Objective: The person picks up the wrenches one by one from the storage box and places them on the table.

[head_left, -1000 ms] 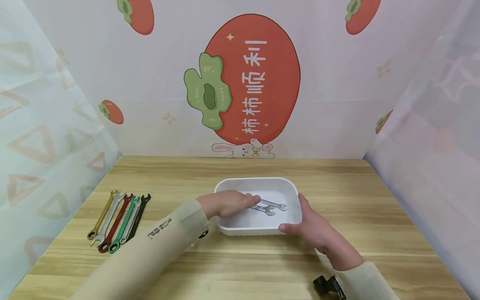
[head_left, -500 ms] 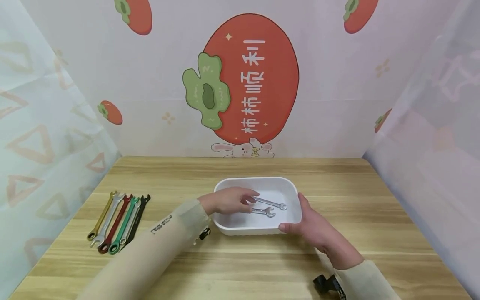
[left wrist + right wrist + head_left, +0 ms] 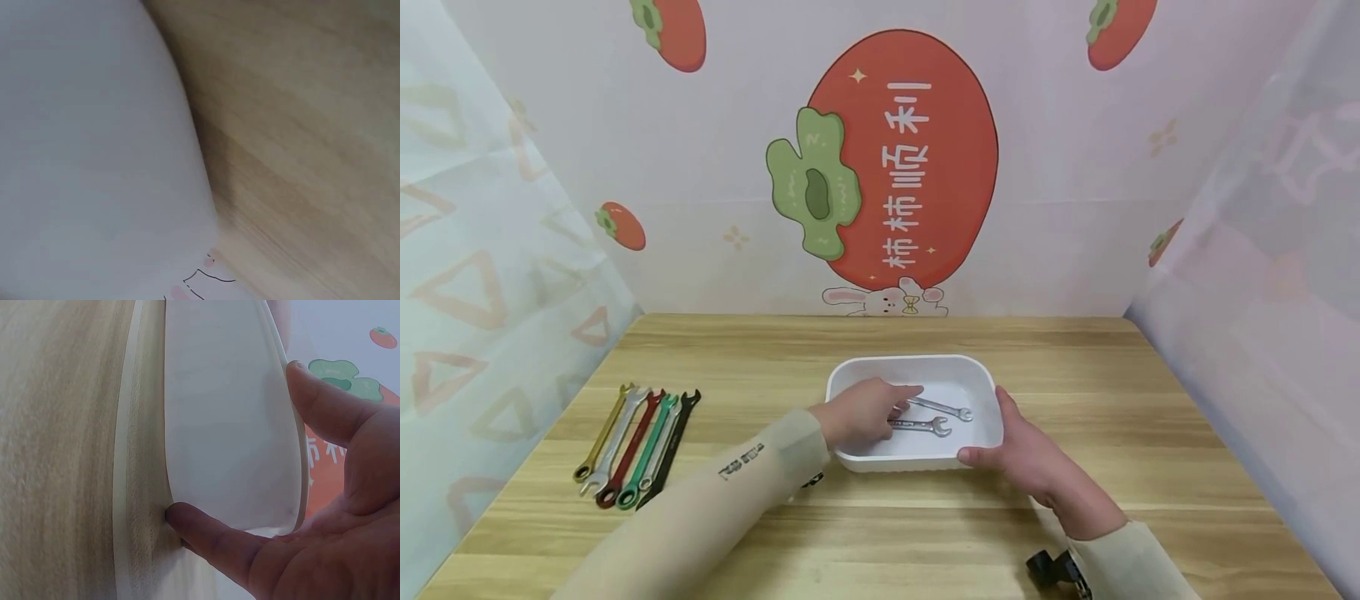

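A white plastic tray (image 3: pixel 917 463) stands mid-table, with two silver wrenches lying inside, a far one (image 3: pixel 951 410) and a near one (image 3: pixel 925 426). My left hand (image 3: pixel 861 414) reaches over the tray's left side. Its index finger points right by the far wrench, while the lower fingers are bent at the near wrench's shaft; the hand covers the wrenches' left ends. My right hand (image 3: pixel 1022 450) grips the tray's right end, thumb on the rim in the right wrist view, another finger low on the wall. The left wrist view shows only the tray's wall (image 3: pixel 112 137) and tabletop.
Several wrenches lie side by side at the left of the wooden table (image 3: pixel 1075 358), among them a gold one (image 3: pixel 604 432), a red one (image 3: pixel 634 450), a green one (image 3: pixel 651 450) and a black one (image 3: pixel 677 440). Printed cloth (image 3: pixel 1045 167) stands behind and at both sides.
My left hand has lifted off the wrenches, its fingers parting, then shifted slightly down and left to the near wrench, which now lies more level. The right hand has stayed on the tray.
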Motion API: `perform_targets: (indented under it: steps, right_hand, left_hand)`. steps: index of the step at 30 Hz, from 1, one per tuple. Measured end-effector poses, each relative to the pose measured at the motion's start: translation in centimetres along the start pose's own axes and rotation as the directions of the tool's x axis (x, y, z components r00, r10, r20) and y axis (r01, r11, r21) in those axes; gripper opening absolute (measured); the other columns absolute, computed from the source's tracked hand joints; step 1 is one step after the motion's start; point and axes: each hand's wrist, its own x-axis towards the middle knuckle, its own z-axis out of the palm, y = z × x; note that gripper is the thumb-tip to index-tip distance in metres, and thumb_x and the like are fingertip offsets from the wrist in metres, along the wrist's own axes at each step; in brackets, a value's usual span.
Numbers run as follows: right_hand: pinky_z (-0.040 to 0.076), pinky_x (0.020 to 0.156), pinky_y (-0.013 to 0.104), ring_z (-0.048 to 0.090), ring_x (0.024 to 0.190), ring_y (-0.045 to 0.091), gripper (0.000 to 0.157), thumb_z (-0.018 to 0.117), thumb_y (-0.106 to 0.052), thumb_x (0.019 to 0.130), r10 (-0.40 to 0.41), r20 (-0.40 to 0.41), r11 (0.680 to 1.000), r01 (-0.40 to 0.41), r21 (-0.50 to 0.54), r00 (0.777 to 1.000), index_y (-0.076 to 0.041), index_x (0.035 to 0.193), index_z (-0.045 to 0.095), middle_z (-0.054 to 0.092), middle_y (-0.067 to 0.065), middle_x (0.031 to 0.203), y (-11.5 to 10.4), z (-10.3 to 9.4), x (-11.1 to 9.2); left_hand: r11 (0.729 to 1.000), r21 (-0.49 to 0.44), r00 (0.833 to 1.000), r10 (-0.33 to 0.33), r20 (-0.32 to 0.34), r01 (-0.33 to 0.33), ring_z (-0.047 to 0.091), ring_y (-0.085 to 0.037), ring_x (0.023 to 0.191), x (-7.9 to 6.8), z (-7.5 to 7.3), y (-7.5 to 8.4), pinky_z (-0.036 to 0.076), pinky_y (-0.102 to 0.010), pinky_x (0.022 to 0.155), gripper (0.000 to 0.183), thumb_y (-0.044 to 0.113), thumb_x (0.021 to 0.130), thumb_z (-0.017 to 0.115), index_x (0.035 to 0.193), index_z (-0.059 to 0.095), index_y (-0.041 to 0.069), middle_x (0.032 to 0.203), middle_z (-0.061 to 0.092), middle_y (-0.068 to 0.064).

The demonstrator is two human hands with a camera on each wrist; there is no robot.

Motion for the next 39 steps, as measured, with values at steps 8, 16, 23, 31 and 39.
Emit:
perform_targets:
  steps: [8, 16, 23, 31, 39]
  right_hand:
    - [0.031, 0.106, 0.063, 0.041, 0.129, 0.041, 0.124, 0.087, -0.033, 0.077, 0.010, -0.001, 1.000, -0.010, -0.011, 1.000, -0.004, 0.159, -0.001, 0.029, 0.026, 0.155, -0.1, -0.1, -0.1]
    - [0.036, 0.104, 0.059, 0.046, 0.124, 0.038, 0.122, 0.087, -0.030, 0.078, -0.020, 0.002, 1.000, 0.020, 0.004, 1.000, -0.003, 0.158, 0.000, 0.034, 0.025, 0.152, -0.1, -0.1, -0.1]
    - [0.033, 0.105, 0.062, 0.044, 0.126, 0.040, 0.122, 0.088, -0.029, 0.077, -0.014, -0.005, 1.000, 0.014, 0.009, 1.000, -0.004, 0.159, 0.000, 0.034, 0.025, 0.152, 0.1, -0.1, 0.0]
    - [0.028, 0.108, 0.063, 0.038, 0.133, 0.042, 0.124, 0.088, -0.032, 0.077, -0.002, -0.001, 1.000, 0.002, 0.001, 1.000, -0.004, 0.159, -0.001, 0.028, 0.027, 0.155, 0.1, -0.1, 0.0]
    - [0.031, 0.107, 0.063, 0.041, 0.129, 0.042, 0.125, 0.088, -0.031, 0.076, 0.008, -0.011, 1.000, -0.008, -0.013, 1.000, -0.003, 0.158, -0.001, 0.030, 0.027, 0.154, 0.0, 0.1, -0.1]
  left_hand:
    - [0.995, 0.090, 0.999, 0.035, -0.008, -0.035, 0.058, -0.009, 0.092, -0.1, 0.3, 0.7, 0.045, -0.031, 0.100, 0.063, 0.003, 0.098, 0.057, 0.153, 0.043, 0.030, 0.102, 0.068, 0.006]
    - [0.983, 0.169, 0.997, 0.079, -0.006, -0.077, 0.058, -0.010, 0.089, 0.1, 0.6, 1.1, 0.048, -0.030, 0.095, 0.061, 0.006, 0.099, 0.056, 0.153, 0.042, 0.031, 0.102, 0.068, 0.003]
    - [0.977, 0.211, 0.997, 0.051, -0.066, -0.036, 0.061, -0.011, 0.100, 0.5, 1.1, 0.7, 0.046, -0.033, 0.100, 0.060, 0.005, 0.100, 0.052, 0.152, 0.043, 0.033, 0.110, 0.070, 0.002]
    - [0.972, -0.227, 0.983, -0.105, -0.153, 0.069, 0.059, -0.018, 0.089, 0.7, -1.3, 0.2, 0.054, -0.032, 0.073, 0.080, -0.006, 0.087, 0.063, 0.152, 0.042, 0.034, 0.111, 0.062, 0.003]
    - [0.638, -0.769, 0.974, -0.188, -0.124, 0.026, 0.067, -0.031, 0.076, -0.6, -3.7, -0.7, 0.059, -0.041, 0.068, 0.095, -0.014, 0.082, 0.071, 0.153, 0.035, 0.037, 0.112, 0.052, -0.014]
